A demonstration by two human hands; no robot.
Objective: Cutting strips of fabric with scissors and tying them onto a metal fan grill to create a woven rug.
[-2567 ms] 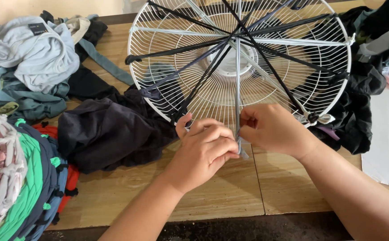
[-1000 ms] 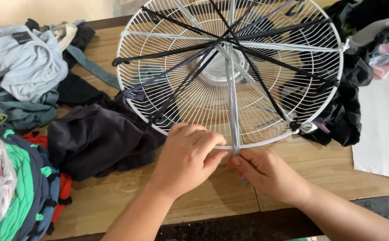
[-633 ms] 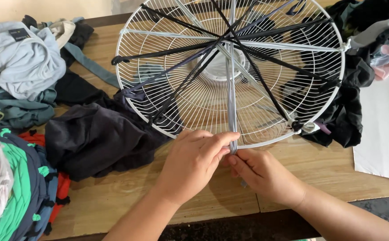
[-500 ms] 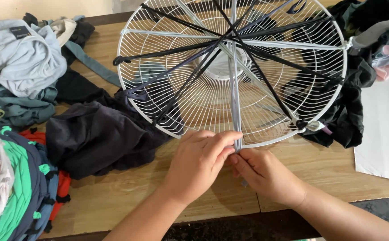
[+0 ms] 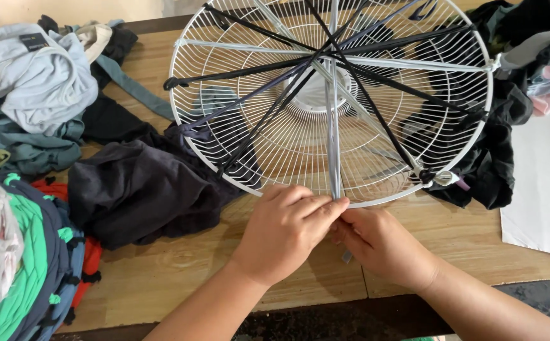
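Together, both hands pinch a grey fabric strip at the fan guard's six o'clock rim.

Left hand (image 5: 284,230) curls nearly closed, fingertips pressing the strip (image 5: 334,145) against the wire rim; right hand (image 5: 382,246) is likewise curled, gripping the strip's lower end. The round white wire fan guard (image 5: 237,158) lies on a wooden table (image 5: 161,278), crossed by dark and pale cloth strips. Soft crumpled dark cloth (image 5: 136,189) lies at nine o'clock.
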